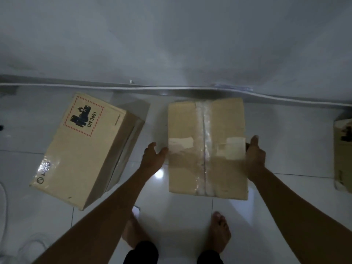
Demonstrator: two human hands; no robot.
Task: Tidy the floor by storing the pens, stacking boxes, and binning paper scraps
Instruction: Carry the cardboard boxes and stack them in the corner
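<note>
A cardboard box sealed with clear tape (190,174) lies in the middle of the white tiled floor, close to the wall. My left hand (152,159) is at its left side with fingers spread, the thumb touching the box's edge. My right hand (254,155) grips the right edge, thumb up along the top corner and fingers hidden behind the side. I cannot tell whether the box rests on the floor or is raised off it. A larger box with a UN 3481 battery label (82,149) lies at an angle to the left.
A third cardboard box (343,155) shows partly at the right edge. The wall's skirting (171,90) runs just behind the boxes. A white cable (4,197) curves along the left floor. My bare feet (219,231) stand below the taped box.
</note>
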